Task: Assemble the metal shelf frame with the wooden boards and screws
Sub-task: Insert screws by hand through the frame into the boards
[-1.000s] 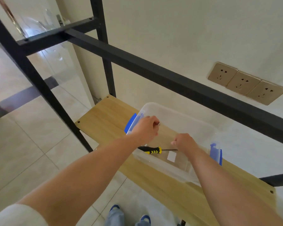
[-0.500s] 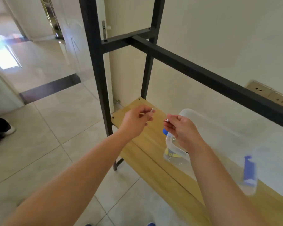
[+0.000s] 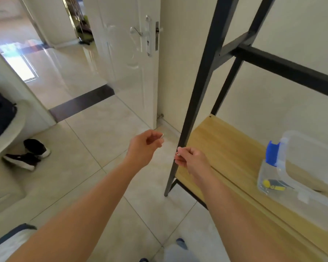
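The black metal shelf frame [image 3: 201,87] stood against the cream wall, its front upright rising from the tiled floor [image 3: 95,148] beside a white door [image 3: 133,72]. A wooden board [image 3: 225,148] lay on the frame's lowest level. On that board, well to the right of the front upright, sat a clear plastic box [image 3: 301,176] with a blue latch [image 3: 272,152]; inside it a yellow-and-black tool [image 3: 273,186] showed through the wall, the rest of its contents too blurred to tell. The right hand [image 3: 191,157] was just in front of the upright, fingers curled, pinching a small silvery screw [image 3: 178,154]. The left hand [image 3: 146,146] hung left of the upright, fingers loosely curled; whether it held anything could not be told. Black shoes [image 3: 28,154] lay far left of the frame.
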